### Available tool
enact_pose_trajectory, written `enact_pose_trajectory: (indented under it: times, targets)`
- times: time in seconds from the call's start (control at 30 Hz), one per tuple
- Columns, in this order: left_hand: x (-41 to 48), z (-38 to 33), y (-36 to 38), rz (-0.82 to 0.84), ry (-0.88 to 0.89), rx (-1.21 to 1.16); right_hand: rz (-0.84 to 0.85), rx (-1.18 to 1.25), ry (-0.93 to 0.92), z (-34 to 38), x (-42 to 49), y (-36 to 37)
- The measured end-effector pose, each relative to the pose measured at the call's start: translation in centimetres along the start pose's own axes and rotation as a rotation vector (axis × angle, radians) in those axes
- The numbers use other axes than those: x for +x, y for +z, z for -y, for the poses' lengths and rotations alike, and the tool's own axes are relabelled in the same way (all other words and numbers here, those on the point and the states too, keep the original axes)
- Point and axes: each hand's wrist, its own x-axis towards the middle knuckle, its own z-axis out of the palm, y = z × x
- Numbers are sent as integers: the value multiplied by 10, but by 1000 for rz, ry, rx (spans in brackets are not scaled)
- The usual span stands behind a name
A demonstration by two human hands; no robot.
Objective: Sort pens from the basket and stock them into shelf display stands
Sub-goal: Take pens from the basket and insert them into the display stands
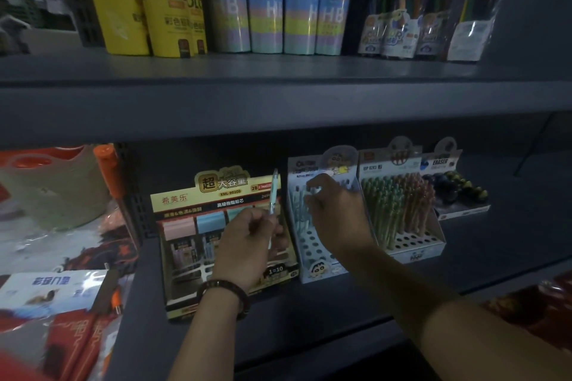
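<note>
My left hand (pixel 247 244) grips a pale mint pen (pixel 273 192) upright, in front of a yellow-topped box of pencil leads (pixel 185 241). My right hand (pixel 337 213) reaches into the white cartoon display stand (pixel 318 269) on the lower shelf, fingers pinched on the top of a pale blue pen (pixel 311 190) among several standing in its holes. The front rows of holes in that stand hold nothing. The basket is not clearly in view.
Right of the white stand is a second stand (pixel 414 252) full of green and orange pens, then an eraser box (pixel 458 195). The upper shelf (pixel 278 93) holds yellow tubes, pastel HB pencil tubs and capped pencil cases. Packaged goods lie at the left.
</note>
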Motion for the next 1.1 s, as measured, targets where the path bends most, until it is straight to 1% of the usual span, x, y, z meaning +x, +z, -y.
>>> enact_pose_trajectory:
  times: [0.13, 0.23, 0.3, 0.4, 0.47, 0.57, 0.6, 0.67, 0.7, 0.73, 0.9, 1.0, 1.1]
  targets:
    - [0, 5, -1, -8, 58, 117, 94, -97, -10, 0, 3, 7]
    - [0, 7, -2, -2, 77, 192, 127, -125, -18, 2, 5, 7]
    - [0, 6, -1, 7, 88, 217, 115, -111, -22, 5, 3, 4]
    - [-3, 2, 4, -24, 106, 217, 38, -7, -29, 8, -9, -5]
    - [-4, 1, 7, -38, 100, 176, 5, 88, -19, 9, -22, -12]
    - [-7, -2, 12, 0, 62, 58, 72, 216, 50, 5, -43, -18]
    - [-9, -3, 14, 12, 51, 25, 123, 292, 102, 2, -49, -20]
    - [-14, -5, 18, 26, 57, 8, 225, 549, 209, 0, -60, -24]
    - [-16, -6, 20, 32, 61, 7, 247, 656, 234, 0, -65, -27]
    - [-19, -7, 22, 42, 59, 1, 240, 712, 236, 0, -69, -29]
    - [-28, -8, 28, 71, 42, -59, 121, 813, 273, 2, -81, -40]
    - [-29, -10, 28, -19, 46, -207, 75, 787, 286, -2, -84, -53]
    - [-28, -14, 24, -121, 5, -397, 57, 828, 296, -8, -86, -65]
